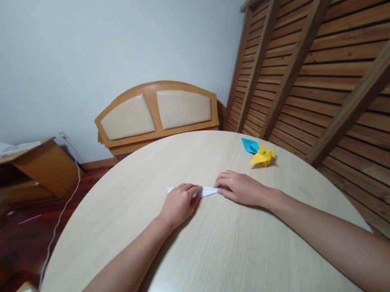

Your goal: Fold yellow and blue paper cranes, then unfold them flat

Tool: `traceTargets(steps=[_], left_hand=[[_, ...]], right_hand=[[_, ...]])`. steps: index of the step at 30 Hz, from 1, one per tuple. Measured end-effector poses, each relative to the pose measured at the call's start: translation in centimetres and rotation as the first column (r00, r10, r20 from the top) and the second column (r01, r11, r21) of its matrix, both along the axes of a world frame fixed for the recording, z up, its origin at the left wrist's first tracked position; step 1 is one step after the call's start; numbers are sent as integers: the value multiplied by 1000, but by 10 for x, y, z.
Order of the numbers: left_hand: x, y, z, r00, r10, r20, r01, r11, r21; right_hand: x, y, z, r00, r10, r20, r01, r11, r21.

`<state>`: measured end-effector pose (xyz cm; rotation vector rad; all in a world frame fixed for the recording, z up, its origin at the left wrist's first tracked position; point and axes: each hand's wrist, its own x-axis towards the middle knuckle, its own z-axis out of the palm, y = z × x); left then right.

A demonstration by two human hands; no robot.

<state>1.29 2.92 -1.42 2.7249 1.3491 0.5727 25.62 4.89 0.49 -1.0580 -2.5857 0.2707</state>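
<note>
While palms-down, left hand (179, 203), right hand (240, 189) press white paper (208, 191) flat

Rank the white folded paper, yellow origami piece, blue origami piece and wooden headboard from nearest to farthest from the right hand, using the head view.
1. white folded paper, under the right hand fingertips.
2. yellow origami piece, beyond, rightward.
3. blue origami piece, just behind it.
4. wooden headboard, past the table.

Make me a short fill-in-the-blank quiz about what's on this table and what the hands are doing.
1. Both hands press a folded strip of ____ paper flat on the round light wooden table.
2. The left hand covers the strip's ____ end.
3. Beyond the right hand lie a yellow folded paper figure and a ____ one.

Missing words: white; left; blue
</note>
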Motion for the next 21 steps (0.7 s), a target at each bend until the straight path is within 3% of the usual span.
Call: traceTargets(steps=[21], left_hand=[[1,-1,-1,993,-35,-109,50,990,131]], right_hand=[[-3,0,-3,1000,3,5,-3,999,52]])
